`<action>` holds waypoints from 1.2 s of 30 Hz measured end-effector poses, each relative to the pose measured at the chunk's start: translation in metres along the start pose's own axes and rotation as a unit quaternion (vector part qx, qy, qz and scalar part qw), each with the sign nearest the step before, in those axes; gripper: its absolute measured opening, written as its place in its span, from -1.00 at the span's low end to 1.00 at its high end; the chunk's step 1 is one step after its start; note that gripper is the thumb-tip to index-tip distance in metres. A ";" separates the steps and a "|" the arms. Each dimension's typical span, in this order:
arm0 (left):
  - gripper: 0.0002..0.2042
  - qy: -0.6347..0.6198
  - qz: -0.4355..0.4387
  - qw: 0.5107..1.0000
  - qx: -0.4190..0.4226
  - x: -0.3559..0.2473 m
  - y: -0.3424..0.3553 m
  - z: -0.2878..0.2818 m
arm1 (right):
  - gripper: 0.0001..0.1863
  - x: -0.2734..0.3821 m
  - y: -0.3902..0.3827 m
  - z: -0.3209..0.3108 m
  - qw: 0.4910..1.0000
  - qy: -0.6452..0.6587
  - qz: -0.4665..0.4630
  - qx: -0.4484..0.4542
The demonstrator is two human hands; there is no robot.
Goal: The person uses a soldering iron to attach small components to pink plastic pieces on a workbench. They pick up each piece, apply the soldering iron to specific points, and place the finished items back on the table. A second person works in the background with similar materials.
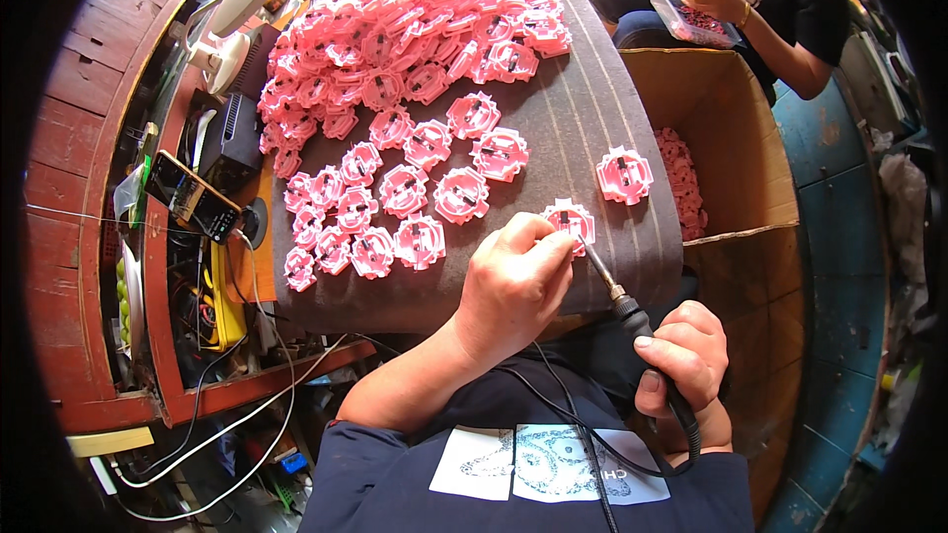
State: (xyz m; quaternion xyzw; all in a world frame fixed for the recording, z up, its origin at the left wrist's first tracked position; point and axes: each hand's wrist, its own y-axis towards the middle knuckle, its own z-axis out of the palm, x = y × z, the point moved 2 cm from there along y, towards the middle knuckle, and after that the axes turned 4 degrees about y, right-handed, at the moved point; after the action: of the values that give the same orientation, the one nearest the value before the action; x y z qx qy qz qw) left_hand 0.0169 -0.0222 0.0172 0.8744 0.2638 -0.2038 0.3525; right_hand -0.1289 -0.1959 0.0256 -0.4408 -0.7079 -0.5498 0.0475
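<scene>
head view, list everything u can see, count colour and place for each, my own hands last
piled pink parts: too many to count, pink, far end of the surface
spread pink parts: about fifteen, pink, before the pile
lone pink part: one, pink, right side
worked pink part: one, pink, at left fingertips
work surface: one, dark grey, centre
soldering iron: one, black handle, right hand
cables: several, black and white, lap and lower left
cardboard box: one, brown, right, pink pieces inside
phone: one, black, left
yellow object: one, yellow, left
co-worker: one, dark clothing, upper right
hands: two, bare, left centre, right lower right
</scene>
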 end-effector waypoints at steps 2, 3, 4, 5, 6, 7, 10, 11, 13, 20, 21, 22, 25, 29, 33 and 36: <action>-0.78 0.000 0.001 1.000 -0.001 0.000 -0.001 0.000 | -0.65 -0.001 0.000 0.001 1.000 0.002 0.001 0.001; -0.77 0.000 0.002 1.000 0.000 0.000 -0.001 0.000 | -0.65 0.000 0.000 0.001 1.000 0.002 0.002 0.002; -0.77 0.000 0.003 1.000 0.000 0.001 -0.001 0.000 | -0.65 0.000 0.000 0.001 1.000 0.002 0.002 0.003; -0.77 -0.001 0.005 1.000 -0.001 0.001 -0.001 0.000 | -0.65 0.000 0.000 0.001 1.000 0.001 0.002 0.004; -0.77 -0.001 0.006 1.000 -0.001 0.001 -0.002 0.001 | -0.65 0.001 0.000 0.001 1.000 0.002 0.003 0.006; -0.76 -0.002 0.007 1.000 -0.001 0.001 -0.002 0.001 | -0.64 0.001 0.000 0.001 1.000 0.002 0.002 0.005; -0.77 -0.001 0.007 1.000 -0.006 0.001 -0.002 0.002 | -0.64 0.001 0.000 0.001 1.000 0.001 0.001 0.004; -0.78 -0.001 0.006 1.000 -0.005 0.001 -0.002 0.002 | -0.64 0.001 0.001 0.002 1.000 0.000 0.000 0.003; -0.78 0.001 0.003 1.000 -0.003 0.001 -0.003 0.002 | -0.65 0.002 0.002 0.003 1.000 -0.002 -0.001 0.003; -0.77 0.002 0.007 1.000 -0.011 0.001 -0.002 0.001 | -0.66 0.002 0.003 0.004 1.000 -0.015 -0.004 0.007; -0.77 0.003 0.007 1.000 -0.012 0.001 -0.002 0.001 | -0.65 0.002 0.002 0.003 1.000 -0.015 -0.005 0.008; -0.77 0.004 0.007 1.000 -0.012 0.000 -0.002 0.001 | -0.66 0.002 0.002 0.003 1.000 -0.014 -0.003 0.009; -0.78 -0.001 0.003 1.000 -0.011 0.000 -0.001 0.001 | -0.67 0.003 0.001 0.002 1.000 -0.008 0.001 0.000; -0.78 0.006 -0.001 1.000 -0.010 0.000 -0.004 -0.001 | -0.70 0.001 -0.003 0.002 0.999 0.002 0.005 -0.041; -0.78 0.000 0.006 1.000 -0.010 0.000 -0.001 0.001 | -0.66 -0.010 -0.002 0.013 0.995 -0.036 0.025 -0.089; -0.78 0.003 0.005 1.000 -0.009 0.000 -0.001 0.001 | -0.64 -0.023 0.004 0.028 0.994 -0.030 0.025 -0.103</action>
State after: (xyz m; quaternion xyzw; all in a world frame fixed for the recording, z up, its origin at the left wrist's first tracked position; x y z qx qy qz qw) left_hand 0.0157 -0.0219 0.0161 0.8730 0.2627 -0.1966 0.3607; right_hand -0.1006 -0.1862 0.0051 -0.4768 -0.6377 -0.6049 -0.0056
